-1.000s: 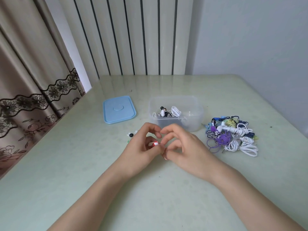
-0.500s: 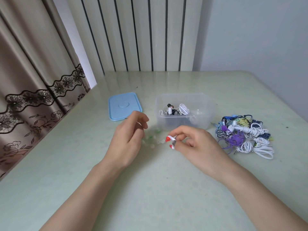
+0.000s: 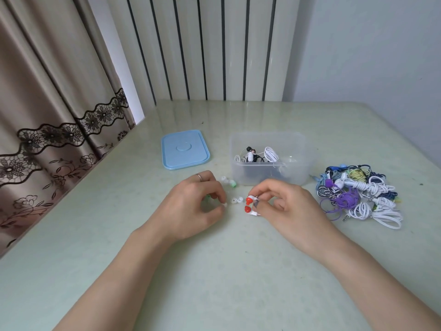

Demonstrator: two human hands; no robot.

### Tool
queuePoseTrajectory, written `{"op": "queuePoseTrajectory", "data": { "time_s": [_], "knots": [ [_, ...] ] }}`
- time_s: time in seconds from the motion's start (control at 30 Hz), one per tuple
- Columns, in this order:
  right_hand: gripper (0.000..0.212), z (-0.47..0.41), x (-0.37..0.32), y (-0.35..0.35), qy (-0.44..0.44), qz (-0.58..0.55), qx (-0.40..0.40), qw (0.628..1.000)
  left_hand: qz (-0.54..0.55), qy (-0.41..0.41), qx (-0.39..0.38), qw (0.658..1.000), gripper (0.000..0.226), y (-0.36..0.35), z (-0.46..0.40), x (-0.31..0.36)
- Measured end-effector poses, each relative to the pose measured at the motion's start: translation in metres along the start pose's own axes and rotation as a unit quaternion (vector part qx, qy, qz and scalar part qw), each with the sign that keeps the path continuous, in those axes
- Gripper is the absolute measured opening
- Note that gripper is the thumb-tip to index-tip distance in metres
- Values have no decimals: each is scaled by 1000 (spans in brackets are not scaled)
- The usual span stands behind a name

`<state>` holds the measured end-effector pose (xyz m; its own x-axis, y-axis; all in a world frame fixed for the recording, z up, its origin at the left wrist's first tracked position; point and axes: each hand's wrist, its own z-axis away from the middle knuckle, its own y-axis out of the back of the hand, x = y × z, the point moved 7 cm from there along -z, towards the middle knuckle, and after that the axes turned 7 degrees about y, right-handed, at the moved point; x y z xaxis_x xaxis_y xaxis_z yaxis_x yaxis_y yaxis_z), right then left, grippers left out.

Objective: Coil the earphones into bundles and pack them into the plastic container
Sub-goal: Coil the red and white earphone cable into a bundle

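Note:
My right hand (image 3: 288,206) pinches a pair of white earphones with red tips (image 3: 250,206), held just above the table in front of the container. My left hand (image 3: 193,206) has its fingers curled and pinches a small white ear tip (image 3: 224,205) on the table. More loose ear tips, white (image 3: 236,200) and green (image 3: 230,182), lie between my hands and the container. The clear plastic container (image 3: 269,173) stands behind my hands and holds a few coiled earphones, white and black (image 3: 255,155).
A blue lid (image 3: 185,149) lies flat to the left of the container. A tangled heap of earphones (image 3: 358,194) in white, purple, blue and yellow sits to the right. A curtain hangs along the table's left edge, a wall stands to the right.
My hands have separated. The right one carried the red-tipped earphones to the right, the left one dropped to the table onto a white ear tip. The camera shifted slightly.

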<state>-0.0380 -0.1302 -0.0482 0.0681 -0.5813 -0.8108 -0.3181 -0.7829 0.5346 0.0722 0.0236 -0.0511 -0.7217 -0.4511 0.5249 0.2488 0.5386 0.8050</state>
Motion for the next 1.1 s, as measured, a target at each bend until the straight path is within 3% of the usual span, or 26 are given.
{"op": "queuePoseTrajectory", "data": {
  "time_s": [0.17,0.5,0.67,0.83,0.97,1.1],
  "knots": [
    [25,0,0,1,-10,-38,12,999,-1,-11,1,1000,9,-2,0,2],
    [16,1,-4,1,-16,-62,15,998,-42,-15,-5,999,7,0,2,5],
    [16,0,-5,2,-9,-90,30,995,-9,-25,-6,1000,10,1,2,13],
    [12,-1,-1,6,-10,-126,47,991,124,6,3,992,11,-2,4,25],
    [8,0,-4,9,-22,-172,54,983,267,19,-6,963,8,-5,4,33],
    [4,1,-9,8,-24,-199,48,979,315,25,-9,949,9,-6,4,33]
  ]
}}
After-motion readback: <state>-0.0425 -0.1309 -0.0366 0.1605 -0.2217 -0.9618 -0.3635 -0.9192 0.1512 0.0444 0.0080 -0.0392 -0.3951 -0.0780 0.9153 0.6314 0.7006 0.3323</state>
